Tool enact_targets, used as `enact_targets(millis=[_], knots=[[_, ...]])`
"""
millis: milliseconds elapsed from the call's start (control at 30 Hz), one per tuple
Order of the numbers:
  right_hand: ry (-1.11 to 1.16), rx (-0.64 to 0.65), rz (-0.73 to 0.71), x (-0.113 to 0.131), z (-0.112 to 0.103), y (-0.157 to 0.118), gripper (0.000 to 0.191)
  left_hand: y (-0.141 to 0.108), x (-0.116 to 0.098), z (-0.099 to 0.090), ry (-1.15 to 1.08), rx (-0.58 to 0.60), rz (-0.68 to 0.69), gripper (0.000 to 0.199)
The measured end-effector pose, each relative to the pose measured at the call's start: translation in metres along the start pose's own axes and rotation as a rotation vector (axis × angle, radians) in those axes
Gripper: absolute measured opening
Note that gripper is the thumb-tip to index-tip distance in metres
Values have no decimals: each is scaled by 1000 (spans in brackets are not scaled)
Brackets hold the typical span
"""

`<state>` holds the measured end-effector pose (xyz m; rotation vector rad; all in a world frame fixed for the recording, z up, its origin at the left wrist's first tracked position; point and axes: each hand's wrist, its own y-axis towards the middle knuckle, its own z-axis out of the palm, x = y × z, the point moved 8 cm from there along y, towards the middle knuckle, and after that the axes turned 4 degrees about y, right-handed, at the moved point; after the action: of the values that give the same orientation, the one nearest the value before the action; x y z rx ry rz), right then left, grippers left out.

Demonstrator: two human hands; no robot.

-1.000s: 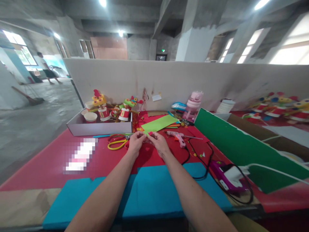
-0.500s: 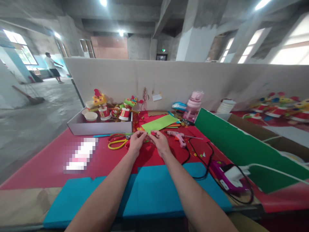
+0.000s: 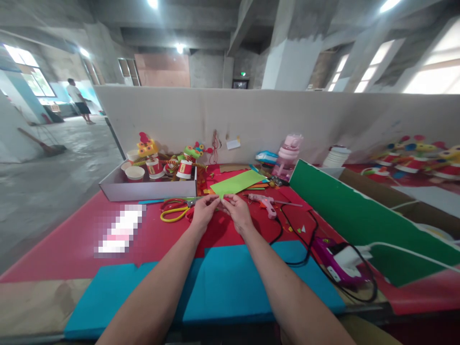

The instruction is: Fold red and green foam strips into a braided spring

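Observation:
My left hand (image 3: 206,209) and my right hand (image 3: 235,211) meet fingertip to fingertip over the red table covering (image 3: 158,239). Both are closed in a pinch, and whatever they hold is too small and hidden to make out. Just beyond the fingertips lies a bright green paper sheet (image 3: 239,182). Scissors with yellow handles (image 3: 175,214) rest to the left of my left hand. On the right, a pink glue gun (image 3: 265,204) lies on its side near my right hand, its dark cord trailing toward me.
A white box (image 3: 149,190) with paper cups and paper-cup figures stands back left. At right are a green-sided box (image 3: 345,215), a purple power strip (image 3: 341,268) and a pink bottle (image 3: 288,154). Blue sheets (image 3: 230,287) lie under my forearms. A person (image 3: 78,100) stands far left.
Both hands stay almost in place, with the fingertips shifting slightly. A small red bit that showed at my right fingertips is no longer visible.

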<state>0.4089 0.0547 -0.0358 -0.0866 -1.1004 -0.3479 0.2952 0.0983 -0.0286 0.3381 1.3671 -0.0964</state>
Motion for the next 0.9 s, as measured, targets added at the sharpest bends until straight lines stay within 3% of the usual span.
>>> enact_targets(millis=[267, 600, 900], knots=[[-5, -20, -67, 4, -2, 2, 31, 3, 3, -1, 56, -16, 18, 34], [-33, -7, -38, 1, 0, 1, 35, 1, -1, 0, 16, -2, 36, 28], [-344, -42, -242, 21, -7, 3, 26, 2, 0, -2, 25, -41, 55, 26]])
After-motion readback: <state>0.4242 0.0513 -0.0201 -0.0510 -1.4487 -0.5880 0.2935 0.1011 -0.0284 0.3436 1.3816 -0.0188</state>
